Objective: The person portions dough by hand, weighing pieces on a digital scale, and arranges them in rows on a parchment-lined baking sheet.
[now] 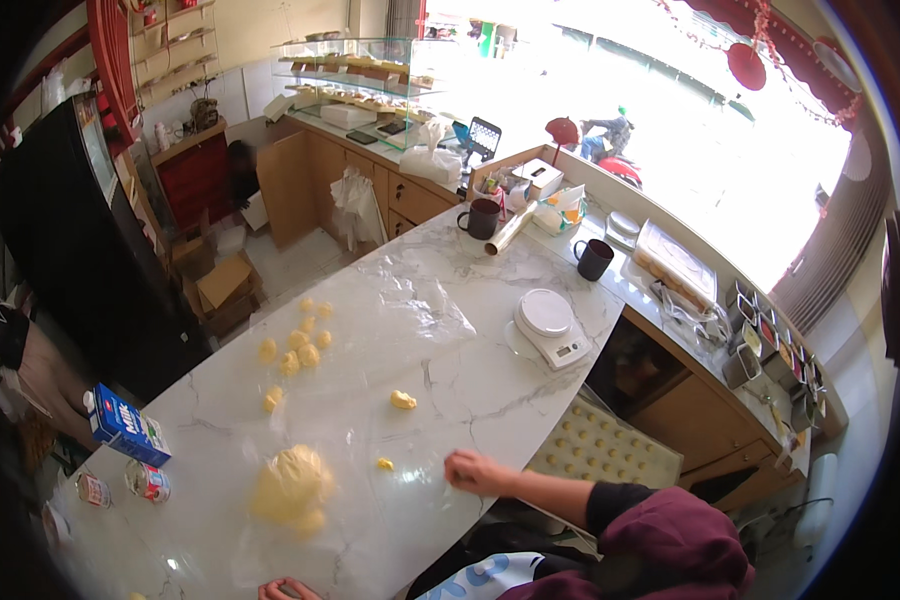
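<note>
Pale-yellow dough in a large soft mound [295, 485] sits on a white, grey-veined marble table [210, 545], at nine o'clock from the right hand [477, 472] and twelve o'clock from the left hand [288, 590]. The right hand is loosely curled above the table edge; whether its fingers hold anything I cannot tell. The left hand, cut off by the lower edge, shows bent fingers, and its grip cannot be made out.

Between mound and right hand lies a tiny yellow scrap [385, 464]; at about eleven o'clock from that hand is a rough yellow lump [403, 400]. Small rounded yellow dough balls [298, 340] cluster at twelve o'clock from the mound. At ten o'clock from it stands a blue-and-white milk carton [128, 425], and at one o'clock from the right hand, a white digital scale [550, 325].
</note>
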Available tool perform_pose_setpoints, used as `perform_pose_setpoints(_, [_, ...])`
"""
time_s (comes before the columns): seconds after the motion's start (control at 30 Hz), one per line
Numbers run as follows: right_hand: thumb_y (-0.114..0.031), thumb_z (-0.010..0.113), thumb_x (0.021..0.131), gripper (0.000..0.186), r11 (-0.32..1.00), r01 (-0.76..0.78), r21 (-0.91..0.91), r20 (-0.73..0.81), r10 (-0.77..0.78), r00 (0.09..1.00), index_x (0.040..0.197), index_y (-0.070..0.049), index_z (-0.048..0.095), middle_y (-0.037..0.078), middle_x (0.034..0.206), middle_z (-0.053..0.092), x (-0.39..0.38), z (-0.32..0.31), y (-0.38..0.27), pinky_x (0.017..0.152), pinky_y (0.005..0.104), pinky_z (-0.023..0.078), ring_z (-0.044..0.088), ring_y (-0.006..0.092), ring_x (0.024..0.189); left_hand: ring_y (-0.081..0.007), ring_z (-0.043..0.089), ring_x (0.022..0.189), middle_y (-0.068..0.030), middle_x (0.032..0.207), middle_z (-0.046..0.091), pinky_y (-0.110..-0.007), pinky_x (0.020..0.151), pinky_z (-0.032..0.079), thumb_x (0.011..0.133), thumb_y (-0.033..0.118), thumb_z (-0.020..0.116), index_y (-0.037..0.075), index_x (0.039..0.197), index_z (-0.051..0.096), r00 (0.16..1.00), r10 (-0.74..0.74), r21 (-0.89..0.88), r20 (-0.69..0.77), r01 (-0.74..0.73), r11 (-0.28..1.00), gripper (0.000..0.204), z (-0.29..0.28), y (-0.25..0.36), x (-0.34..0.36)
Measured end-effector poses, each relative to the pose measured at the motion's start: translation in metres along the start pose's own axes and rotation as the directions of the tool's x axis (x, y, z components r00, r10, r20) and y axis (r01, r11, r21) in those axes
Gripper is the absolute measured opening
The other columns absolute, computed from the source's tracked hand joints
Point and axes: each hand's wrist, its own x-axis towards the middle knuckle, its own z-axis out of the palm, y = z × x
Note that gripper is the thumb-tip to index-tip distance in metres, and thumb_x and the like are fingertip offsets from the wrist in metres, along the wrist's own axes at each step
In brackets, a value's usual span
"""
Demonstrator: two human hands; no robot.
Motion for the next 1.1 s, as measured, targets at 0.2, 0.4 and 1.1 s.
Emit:
perform_pose_setpoints(0.2, [-0.003, 0.057, 0.084, 0.005, 0.993, -0.038, -0.111, -0.084, 0.028, 0.996, 0.084, -0.004, 0.052, 0.010, 0.090, 0.052, 0.048, 0.041, -0.024, 0.073, 0.0368, 0.047, 0.055, 0.0292, 0.083, -0.0454, 0.042, 0.117, -0.0256, 0.127, 0.047, -0.059, 0.095, 0.033, 0.089, 0.042, 0.055, 0.000, 0.128, 0.044, 0.998, 0.036, -0.038, -0.060, -0.039, 0.999, 0.058, 0.028, -0.019, -0.015])
perform_pose_setpoints(0.4, [0.001, 0.059, 0.081, 0.008, 0.993, -0.012, -0.115, -0.065, 0.004, 0.998, 0.083, -0.004, 0.052, 0.009, 0.090, 0.053, 0.015, -0.023, -0.009, 0.071, 0.0348, 0.048, 0.055, 0.0270, 0.081, -0.0475, 0.037, 0.122, -0.0294, 0.131, 0.042, -0.057, 0.102, 0.028, 0.090, 0.040, 0.055, -0.007, 0.129, 0.039, 0.993, 0.119, -0.252, 0.011, -0.113, 0.961, 0.064, 0.014, -0.034, -0.015])
perform_pose_setpoints(1.1, [0.006, 0.057, 0.075, 0.014, 0.996, 0.021, -0.090, -0.111, -0.031, 0.993, 0.084, -0.005, 0.054, 0.011, 0.086, 0.052, -0.015, -0.025, -0.004, 0.067, 0.0332, 0.047, 0.057, 0.0265, 0.077, -0.0376, 0.046, 0.112, -0.0203, 0.118, 0.048, -0.045, 0.094, 0.037, 0.090, 0.020, 0.056, -0.001, 0.116, 0.044, 0.982, 0.109, -0.188, -0.155, -0.138, 0.972, 0.035, -0.014, 0.010, -0.013])
